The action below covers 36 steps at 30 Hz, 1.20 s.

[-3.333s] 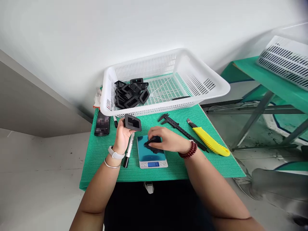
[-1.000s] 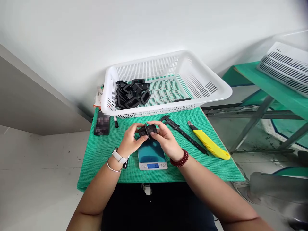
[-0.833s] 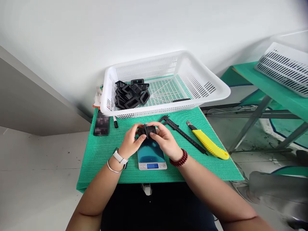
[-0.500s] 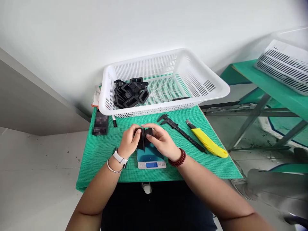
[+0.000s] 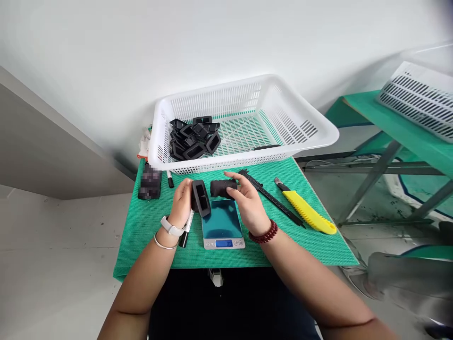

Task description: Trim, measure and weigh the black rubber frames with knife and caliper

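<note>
My left hand [image 5: 181,204] grips a black frame-shaped part [image 5: 201,198] with a long opening, tilted on its edge above the left side of the scale. Between the thumb and fingers of my right hand [image 5: 247,199] is a dark, blocky black piece [image 5: 222,188], its exact kind unclear. The two pieces are apart. Below them lies a small digital scale [image 5: 222,222] with a bare, shiny plate; its display seems to read 0.0. A marker pen [image 5: 186,231] lies on the green mat beside my left wrist.
Behind my hands, a white slotted basket [image 5: 244,158] holds several black frame parts [image 5: 193,137] at its left. To the right lie a black caliper [image 5: 274,200] and a yellow utility knife [image 5: 309,211]. Another marker [image 5: 170,180] and a blurred dark item [image 5: 150,183] are at left.
My hands have moved apart, pulling the two black pieces away from each other. The scale's plate is now uncovered and its reading has dropped. The left-hand marker has come into view.
</note>
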Tool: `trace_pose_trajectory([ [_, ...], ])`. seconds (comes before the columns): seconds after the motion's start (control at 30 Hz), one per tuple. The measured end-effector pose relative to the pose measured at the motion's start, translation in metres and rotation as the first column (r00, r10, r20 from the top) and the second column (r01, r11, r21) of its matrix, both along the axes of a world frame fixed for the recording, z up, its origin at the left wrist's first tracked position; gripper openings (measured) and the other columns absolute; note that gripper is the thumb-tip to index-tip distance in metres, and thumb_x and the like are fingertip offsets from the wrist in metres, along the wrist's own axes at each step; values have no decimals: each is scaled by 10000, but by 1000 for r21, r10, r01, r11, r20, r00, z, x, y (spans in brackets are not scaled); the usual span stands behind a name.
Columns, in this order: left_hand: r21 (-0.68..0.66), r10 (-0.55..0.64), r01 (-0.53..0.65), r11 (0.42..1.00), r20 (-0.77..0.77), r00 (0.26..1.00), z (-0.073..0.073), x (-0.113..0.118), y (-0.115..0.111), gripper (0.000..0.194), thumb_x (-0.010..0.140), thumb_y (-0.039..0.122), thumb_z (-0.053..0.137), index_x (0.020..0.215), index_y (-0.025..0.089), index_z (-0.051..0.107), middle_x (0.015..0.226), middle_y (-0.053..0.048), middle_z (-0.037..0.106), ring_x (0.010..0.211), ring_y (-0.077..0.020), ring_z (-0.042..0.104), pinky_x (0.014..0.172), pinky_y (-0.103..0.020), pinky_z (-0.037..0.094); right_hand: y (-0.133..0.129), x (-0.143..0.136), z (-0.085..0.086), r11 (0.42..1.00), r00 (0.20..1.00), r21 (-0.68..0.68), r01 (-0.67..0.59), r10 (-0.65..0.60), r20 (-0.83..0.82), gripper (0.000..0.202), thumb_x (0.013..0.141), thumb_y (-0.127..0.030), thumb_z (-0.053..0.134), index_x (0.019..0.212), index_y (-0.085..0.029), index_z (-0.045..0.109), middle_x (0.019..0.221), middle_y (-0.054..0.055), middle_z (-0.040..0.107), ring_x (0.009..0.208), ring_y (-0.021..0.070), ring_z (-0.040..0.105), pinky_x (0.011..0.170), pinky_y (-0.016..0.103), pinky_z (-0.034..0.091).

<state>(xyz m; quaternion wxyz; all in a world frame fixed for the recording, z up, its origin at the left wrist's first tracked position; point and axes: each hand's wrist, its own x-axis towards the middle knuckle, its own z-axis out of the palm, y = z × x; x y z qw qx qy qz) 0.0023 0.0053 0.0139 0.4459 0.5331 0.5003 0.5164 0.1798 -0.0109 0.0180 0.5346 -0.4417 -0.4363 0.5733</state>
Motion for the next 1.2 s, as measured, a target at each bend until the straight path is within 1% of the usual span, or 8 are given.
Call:
trace_pose_trajectory([
  [0.07, 32, 20, -18, 999, -74, 997, -1, 1, -1, 488, 905, 657, 440, 727, 209, 512, 644, 18, 437, 587, -131, 409, 559, -294, 359, -1, -1, -2, 998, 998, 58, -16, 12, 60, 456, 882, -329, 584, 1329, -268, 524, 802, 1, 665, 759, 192, 640, 772, 372, 550],
  [0.2, 142, 37, -10, 990, -189, 981, -5, 3, -5, 449, 876, 648, 516, 795, 207, 501, 681, 19, 499, 602, -121, 460, 552, -273, 364, -8, -8, -7, 965, 966, 181, -192, 153, 209, 552, 916, -385, 570, 1445, -283, 452, 999, 49, 676, 897, 222, 641, 842, 401, 554],
  [0.3, 212, 40, 16, 977, -259, 965, -9, 2, -6, 447, 875, 644, 520, 829, 200, 502, 741, 2, 561, 660, -130, 525, 594, -267, 403, -11, -11, -11, 941, 942, 200, -274, 221, 251, 600, 947, -410, 525, 1511, -283, 364, 970, 47, 665, 895, 223, 621, 842, 408, 551],
  [0.47, 227, -36, 119, 967, -341, 940, -11, 1, -7, 478, 864, 670, 510, 920, 196, 531, 797, -17, 604, 688, -144, 563, 609, -272, 438, -7, -8, -11, 937, 951, 217, -276, 233, 201, 621, 961, -403, 505, 1530, -238, 318, 1060, 63, 635, 994, 214, 582, 938, 404, 506],
  [0.63, 243, -102, 204, 948, -375, 921, -10, 2, -8, 517, 815, 666, 592, 1006, 187, 555, 861, -51, 652, 761, -178, 621, 668, -301, 495, -5, -6, -7, 960, 970, 137, -242, 238, 50, 613, 927, -370, 563, 1498, -267, 363, 1150, 53, 627, 999, 192, 588, 985, 392, 490],
  [0.87, 184, -153, 216, 959, -308, 939, -11, 6, -9, 448, 861, 517, 636, 1149, 181, 564, 1050, -102, 705, 912, -215, 690, 777, -337, 562, 2, -1, -7, 966, 960, 91, -243, 253, -123, 603, 922, -333, 552, 1490, -306, 351, 1004, 23, 670, 892, 188, 630, 866, 373, 551],
  [1.03, 159, -86, 141, 977, -309, 947, -6, 3, -8, 446, 909, 561, 534, 1127, 173, 569, 980, -83, 698, 828, -190, 672, 688, -310, 541, 1, -2, -9, 944, 957, 154, -291, 290, 35, 590, 940, -370, 545, 1493, -280, 358, 1041, 42, 658, 892, 183, 624, 850, 366, 560],
  [1.2, 118, -27, 61, 991, -267, 963, -2, 1, -6, 512, 909, 635, 460, 1083, 172, 594, 989, -85, 700, 871, -197, 667, 744, -334, 546, -1, -2, -13, 898, 919, 239, -368, 313, 239, 560, 971, -373, 505, 1502, -255, 374, 1051, 59, 660, 974, 197, 613, 912, 390, 534],
])
